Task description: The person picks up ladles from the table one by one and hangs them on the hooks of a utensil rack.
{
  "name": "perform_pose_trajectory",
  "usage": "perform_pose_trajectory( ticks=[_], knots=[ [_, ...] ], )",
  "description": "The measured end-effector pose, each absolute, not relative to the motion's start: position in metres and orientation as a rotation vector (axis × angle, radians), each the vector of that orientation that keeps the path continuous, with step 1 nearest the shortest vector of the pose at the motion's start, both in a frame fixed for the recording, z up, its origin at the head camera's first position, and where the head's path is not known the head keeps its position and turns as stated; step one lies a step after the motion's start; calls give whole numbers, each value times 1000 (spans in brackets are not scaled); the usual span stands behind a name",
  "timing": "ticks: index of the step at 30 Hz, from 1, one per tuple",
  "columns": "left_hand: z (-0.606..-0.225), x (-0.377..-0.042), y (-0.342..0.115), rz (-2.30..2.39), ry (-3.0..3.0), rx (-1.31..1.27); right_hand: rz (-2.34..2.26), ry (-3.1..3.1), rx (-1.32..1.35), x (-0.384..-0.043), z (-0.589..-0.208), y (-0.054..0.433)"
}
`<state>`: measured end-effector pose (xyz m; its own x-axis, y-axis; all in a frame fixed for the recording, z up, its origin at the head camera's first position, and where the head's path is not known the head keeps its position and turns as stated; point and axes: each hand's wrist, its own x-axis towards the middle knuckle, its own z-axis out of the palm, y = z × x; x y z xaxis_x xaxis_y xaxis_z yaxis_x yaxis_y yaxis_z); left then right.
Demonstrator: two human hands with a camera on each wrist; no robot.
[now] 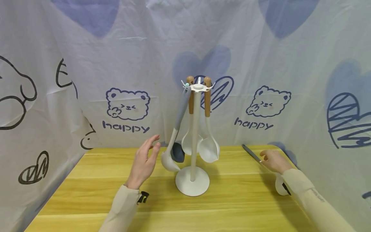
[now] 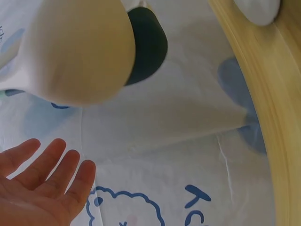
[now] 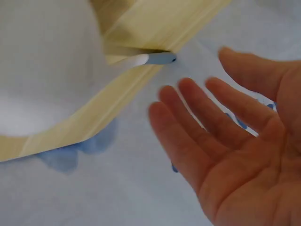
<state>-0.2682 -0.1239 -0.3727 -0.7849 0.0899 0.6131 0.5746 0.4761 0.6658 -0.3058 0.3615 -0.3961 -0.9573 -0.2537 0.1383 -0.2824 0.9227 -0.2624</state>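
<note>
My left hand [image 1: 144, 162] is held open just left of a white ladle [image 1: 168, 162] with a grey handle, which hangs from a white utensil stand [image 1: 192, 183]. In the left wrist view, its spread fingers [image 2: 60, 162] are apart from the ladle's bowl. At the right, my right hand [image 1: 273, 160] hovers over a utensil [image 1: 251, 153] with a grey handle and white rounded head, lying on the table and partly hidden by my hand and forearm. The right wrist view shows the fingers [image 3: 207, 110] loosely bent with nothing between them, and the utensil's white head [image 3: 47, 70] close to the camera.
Two white ladles [image 1: 209, 149] with wooden handles hang at the back of the stand, beside a dark utensil head [image 1: 177, 152]. The wooden table [image 1: 232, 203] ends at a patterned cloth [image 1: 185, 29] behind and at both sides.
</note>
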Motion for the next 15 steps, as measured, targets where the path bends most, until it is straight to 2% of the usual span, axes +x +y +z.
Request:
perform_pose_trajectory(
  ticks=[8,15],
  knots=[
    [-375,-273,-130,-1237,-2258,-539,370,-3044,471,-299,-403,382],
    [-375,-273,-135,-1247,-2258,-526,389,-3148,380,-297,-410,389]
  ],
)
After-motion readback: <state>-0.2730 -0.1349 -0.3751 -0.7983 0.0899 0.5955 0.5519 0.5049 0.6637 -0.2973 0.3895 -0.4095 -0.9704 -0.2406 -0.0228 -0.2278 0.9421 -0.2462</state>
